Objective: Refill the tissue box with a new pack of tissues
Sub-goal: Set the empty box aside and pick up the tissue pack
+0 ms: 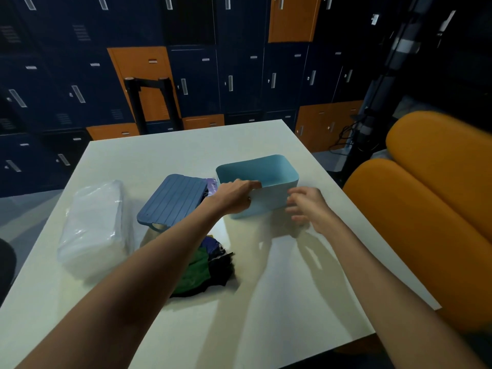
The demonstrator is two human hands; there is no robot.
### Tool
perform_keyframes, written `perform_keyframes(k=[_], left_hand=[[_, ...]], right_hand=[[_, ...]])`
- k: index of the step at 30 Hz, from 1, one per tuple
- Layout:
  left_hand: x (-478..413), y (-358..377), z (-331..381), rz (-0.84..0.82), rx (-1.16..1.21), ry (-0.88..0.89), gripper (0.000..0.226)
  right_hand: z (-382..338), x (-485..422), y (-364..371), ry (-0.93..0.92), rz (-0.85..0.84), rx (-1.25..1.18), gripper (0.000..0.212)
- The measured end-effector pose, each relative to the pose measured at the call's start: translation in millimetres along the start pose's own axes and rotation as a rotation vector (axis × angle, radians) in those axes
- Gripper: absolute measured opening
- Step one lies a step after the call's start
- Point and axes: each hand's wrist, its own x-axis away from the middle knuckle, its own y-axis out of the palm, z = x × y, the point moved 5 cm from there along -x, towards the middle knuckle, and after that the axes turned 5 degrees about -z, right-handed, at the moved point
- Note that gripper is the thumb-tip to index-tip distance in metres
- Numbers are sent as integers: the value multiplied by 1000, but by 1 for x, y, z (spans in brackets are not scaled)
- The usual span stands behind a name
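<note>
Between my hands the tissue box (269,201) stands lidless and apparently empty; my left hand (234,195) grips its near rim, my right hand (308,206) hovers beside it, fingers loosely curled round nothing. The lid (173,199) lies left of my left hand, the wrapped tissue pack (93,227) farther left, so filling and closing remain; a cloth heap (210,270) under my left forearm could snag.

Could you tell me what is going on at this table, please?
The person's left hand grips the near rim of the open light-blue tissue box; the right hand hovers by its near wall, blurred. The dark-blue lid lies off, to the box's left, and the wrapped tissue pack sits untouched farther left.
</note>
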Motion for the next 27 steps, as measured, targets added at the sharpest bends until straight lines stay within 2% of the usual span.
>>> perform_keyframes(k=[3, 6, 12, 15, 20, 23, 27], left_hand=[[-2, 1, -3, -49, 47, 17, 52], [1, -6, -3, -35, 132, 47, 46], [32, -56, -48, 226, 369, -52, 31], [68, -83, -93, 350, 451, -172, 26], [147, -101, -184, 535, 542, -468, 32], [195, -92, -233, 564, 588, -637, 37], [242, -54, -284, 481, 714, -821, 44]], right_hand=[[-22, 3, -4, -106, 107, 4, 25], [-48, 7, -1, -228, 135, 14, 23], [-101, 20, 37, -432, 49, 36, 22], [-122, 25, 79, -471, -40, 66, 24], [-148, 31, 176, -497, -272, 173, 23], [-164, 34, 240, -529, -415, 277, 18], [-180, 29, 312, -556, -596, 402, 35]])
